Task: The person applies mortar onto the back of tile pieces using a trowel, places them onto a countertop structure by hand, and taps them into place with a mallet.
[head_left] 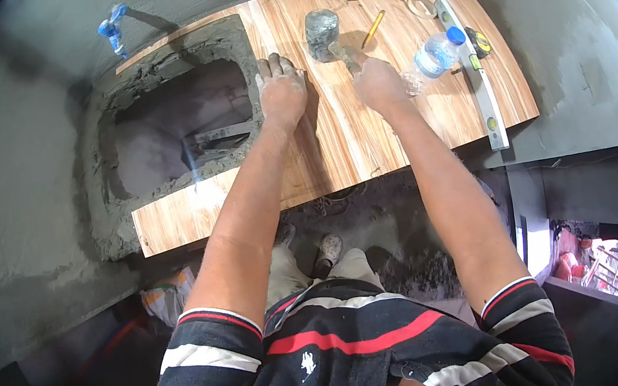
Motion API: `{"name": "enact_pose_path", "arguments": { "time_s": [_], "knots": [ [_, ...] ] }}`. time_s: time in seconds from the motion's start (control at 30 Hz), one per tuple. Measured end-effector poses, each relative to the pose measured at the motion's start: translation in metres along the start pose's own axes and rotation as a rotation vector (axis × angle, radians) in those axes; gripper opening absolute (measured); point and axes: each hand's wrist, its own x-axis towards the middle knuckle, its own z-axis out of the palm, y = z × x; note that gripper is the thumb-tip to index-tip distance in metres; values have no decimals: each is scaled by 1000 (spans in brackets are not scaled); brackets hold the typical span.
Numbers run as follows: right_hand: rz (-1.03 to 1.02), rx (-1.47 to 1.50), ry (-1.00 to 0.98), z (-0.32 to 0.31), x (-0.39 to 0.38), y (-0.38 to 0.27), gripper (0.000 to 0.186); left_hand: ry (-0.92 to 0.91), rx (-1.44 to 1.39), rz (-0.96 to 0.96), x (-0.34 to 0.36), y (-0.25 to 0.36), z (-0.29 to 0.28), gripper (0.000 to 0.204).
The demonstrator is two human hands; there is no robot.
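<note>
My left hand [284, 95] lies flat, fingers stretched forward, on the wood-patterned slab [318, 145] beside the rectangular opening. My right hand [379, 84] is closed around a small mortar-smeared tool [342, 56]; its handle is mostly hidden and its exact kind cannot be made out. The tool's tip is close to a grey, cement-stained cylindrical container [322, 35] standing on the slab. Just beyond the right hand lies a yellow pencil [373, 29]. To its right is a clear water bottle [438, 56] with a blue cap, lying on its side.
Wet grey mortar [111, 160] rims the opening at left. A spirit level [476, 77], a tape measure [478, 42] and a roll of tape [420, 8] lie at right. A blue tap [114, 31] sticks out from the back wall. A bag [169, 297] sits below left.
</note>
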Motion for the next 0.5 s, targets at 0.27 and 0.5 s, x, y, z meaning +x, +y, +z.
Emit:
{"name": "enact_pose_path", "arguments": {
  "time_s": [0.27,0.5],
  "knots": [
    [-72,-27,-13,10,18,-19,34,-159,-182,-24,-25,31,-22,48],
    [-114,-4,-37,24,38,-22,38,-203,-216,73,-47,52,-33,50]
  ]
}}
